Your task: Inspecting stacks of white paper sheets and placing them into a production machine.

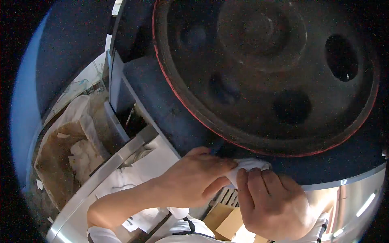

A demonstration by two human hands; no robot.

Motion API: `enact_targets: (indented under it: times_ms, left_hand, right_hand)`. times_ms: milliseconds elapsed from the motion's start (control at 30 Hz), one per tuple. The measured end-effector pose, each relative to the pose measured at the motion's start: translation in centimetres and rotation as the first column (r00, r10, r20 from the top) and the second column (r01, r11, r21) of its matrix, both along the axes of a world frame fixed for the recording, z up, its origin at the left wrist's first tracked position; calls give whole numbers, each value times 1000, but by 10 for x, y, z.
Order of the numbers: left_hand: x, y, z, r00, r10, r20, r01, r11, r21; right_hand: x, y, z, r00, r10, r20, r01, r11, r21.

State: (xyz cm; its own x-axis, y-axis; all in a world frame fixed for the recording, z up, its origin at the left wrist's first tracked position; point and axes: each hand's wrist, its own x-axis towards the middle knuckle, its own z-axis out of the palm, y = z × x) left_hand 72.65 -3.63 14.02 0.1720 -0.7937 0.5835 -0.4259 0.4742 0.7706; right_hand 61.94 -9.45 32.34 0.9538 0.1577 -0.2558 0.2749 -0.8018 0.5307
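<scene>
A crumpled white cloth [254,163] is bunched between my two hands, just under the lower edge of a large dark round part. My right hand [275,202] has its fingers curled over the cloth. From the left, my left hand [198,178] reaches it with fingers bent and pressed to the cloth's side; its fingertips are partly hidden. The big round part [259,93] fills the upper right, dish-shaped, with a thin red rim line, a raised centre and several oval holes. Behind and below its rim is a dark blue panel [178,125].
On the left, an open brown sack [52,166] holds crumpled pale material. A metal rail [103,172] runs slantwise beside it. White sheets [152,166] lie past my left forearm. Cardboard [227,220] shows below my hands, and a lit lamp [366,204] at the right.
</scene>
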Motion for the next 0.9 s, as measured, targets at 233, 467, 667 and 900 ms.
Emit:
enact_targets:
  times_ms: [233,467,667,900]
  left_hand:
    - [-10,-7,-13,973,232,-4,-231,970,-78]
    - [-26,-12,-22,916,376,142,-359,924,-130]
    - [-10,-2,-24,893,379,244,-355,925,-139]
    - [-16,-11,-30,838,483,253,-427,870,-246]
  right_hand:
    - [1,-2,-12,991,-13,-133,0,995,-97]
    - [-7,6,-20,984,-64,-166,23,970,-240]
    - [-3,4,-24,974,-130,-187,83,967,-240]
    - [6,1,-35,958,-165,-233,97,956,-277]
